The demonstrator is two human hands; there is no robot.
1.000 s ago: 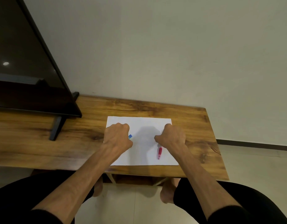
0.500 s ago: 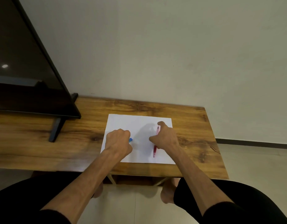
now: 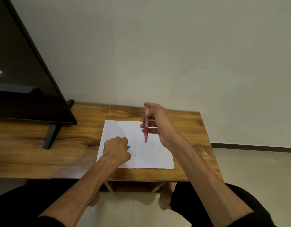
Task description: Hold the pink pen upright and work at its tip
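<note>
Right hand grips red pen above white paper, centre frame. Left hand fisted round blue thing. Grained wood table; glossy black TV upper left.

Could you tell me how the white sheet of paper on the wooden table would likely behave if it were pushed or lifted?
The white sheet looks thin and flat, so it would probably flop if lifted by one edge. On the smooth wooden table it would likely slide easily. The left hand resting on it should hold it in place.
</note>
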